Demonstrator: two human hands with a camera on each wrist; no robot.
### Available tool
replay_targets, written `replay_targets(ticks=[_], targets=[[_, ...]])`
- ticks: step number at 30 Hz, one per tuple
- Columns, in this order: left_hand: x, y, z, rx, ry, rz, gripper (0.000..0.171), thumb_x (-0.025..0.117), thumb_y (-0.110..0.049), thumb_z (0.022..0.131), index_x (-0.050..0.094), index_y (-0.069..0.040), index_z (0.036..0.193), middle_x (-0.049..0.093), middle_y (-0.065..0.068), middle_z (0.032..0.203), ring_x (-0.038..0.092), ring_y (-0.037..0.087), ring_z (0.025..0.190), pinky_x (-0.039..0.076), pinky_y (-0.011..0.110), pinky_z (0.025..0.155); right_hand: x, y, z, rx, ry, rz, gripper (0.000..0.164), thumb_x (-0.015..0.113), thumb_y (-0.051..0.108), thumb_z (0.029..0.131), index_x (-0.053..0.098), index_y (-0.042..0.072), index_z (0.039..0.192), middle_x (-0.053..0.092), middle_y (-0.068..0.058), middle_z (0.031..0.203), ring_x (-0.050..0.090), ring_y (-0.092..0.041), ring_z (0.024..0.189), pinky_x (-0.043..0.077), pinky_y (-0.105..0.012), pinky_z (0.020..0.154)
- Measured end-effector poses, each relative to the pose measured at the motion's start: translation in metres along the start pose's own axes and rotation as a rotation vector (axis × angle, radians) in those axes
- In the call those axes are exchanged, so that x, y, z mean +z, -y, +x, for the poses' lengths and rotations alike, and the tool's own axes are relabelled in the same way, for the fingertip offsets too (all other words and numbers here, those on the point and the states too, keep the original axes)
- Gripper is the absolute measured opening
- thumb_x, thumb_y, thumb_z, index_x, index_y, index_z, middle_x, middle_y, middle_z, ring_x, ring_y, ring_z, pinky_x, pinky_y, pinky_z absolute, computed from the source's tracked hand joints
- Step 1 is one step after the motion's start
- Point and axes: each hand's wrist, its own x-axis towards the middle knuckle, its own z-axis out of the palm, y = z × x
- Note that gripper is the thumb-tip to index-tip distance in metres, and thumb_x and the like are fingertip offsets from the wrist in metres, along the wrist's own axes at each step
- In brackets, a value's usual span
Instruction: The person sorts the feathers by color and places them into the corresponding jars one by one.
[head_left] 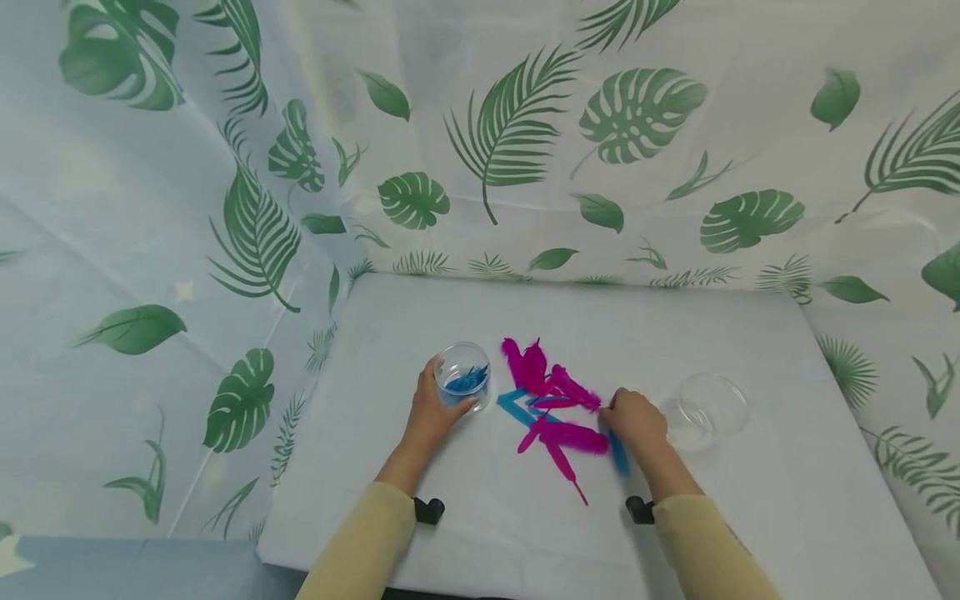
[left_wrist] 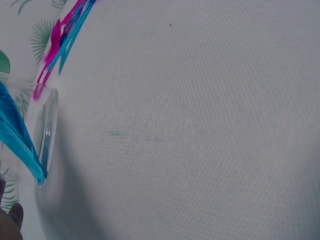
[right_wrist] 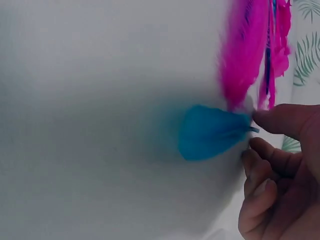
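My left hand grips a clear plastic cup, thumb along its near side. Blue feathers lie inside it, and the left wrist view shows the cup at its left edge. My right hand is at the right end of a loose group of pink feathers and blue feathers. Between the right thumb and index finger is the quill of a blue feather, its broad vane pointing away from the hand. A pink feather lies just beyond it.
A second clear cup stands to the right of my right hand. White cloth covers the table. Leaf-printed curtains rise along its back and left sides.
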Motion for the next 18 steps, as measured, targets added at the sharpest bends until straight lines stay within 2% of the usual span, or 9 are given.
replay_targets(ticks=[5, 11, 18], targets=[[0.001, 0.002, 0.001, 0.005, -0.004, 0.02, 0.107, 0.081, -0.051, 0.076, 0.016, -0.021, 0.155, 0.039, 0.014, 0.151, 0.042, 0.038, 0.139, 0.038, 0.058, 0.111, 0.006, 0.003, -0.001, 0.034, -0.031, 0.015, 0.02, 0.058, 0.021, 0.087, 0.066, 0.003, 0.089, 0.068, -0.015, 0.086, 0.059, -0.026, 0.072, 0.047, -0.042, 0.057], [0.0, 0.002, 0.0, 0.023, -0.002, -0.005, 0.108, 0.082, -0.052, 0.075, 0.016, -0.022, 0.155, 0.04, 0.015, 0.15, 0.043, 0.04, 0.138, 0.038, 0.059, 0.11, 0.011, 0.003, -0.002, 0.039, -0.079, 0.006, 0.017, 0.06, 0.017, 0.084, 0.058, 0.0, 0.083, 0.064, -0.018, 0.082, 0.054, -0.027, 0.068, 0.046, -0.043, 0.055], [0.001, 0.001, -0.001, 0.003, -0.006, -0.001, 0.108, 0.082, -0.052, 0.075, 0.016, -0.023, 0.155, 0.039, 0.015, 0.151, 0.042, 0.04, 0.138, 0.038, 0.059, 0.11, 0.009, 0.002, -0.007, -0.054, -0.142, -0.019, 0.015, 0.057, 0.01, 0.086, 0.054, -0.003, 0.091, 0.061, -0.021, 0.082, 0.059, -0.035, 0.073, 0.049, -0.049, 0.062]])
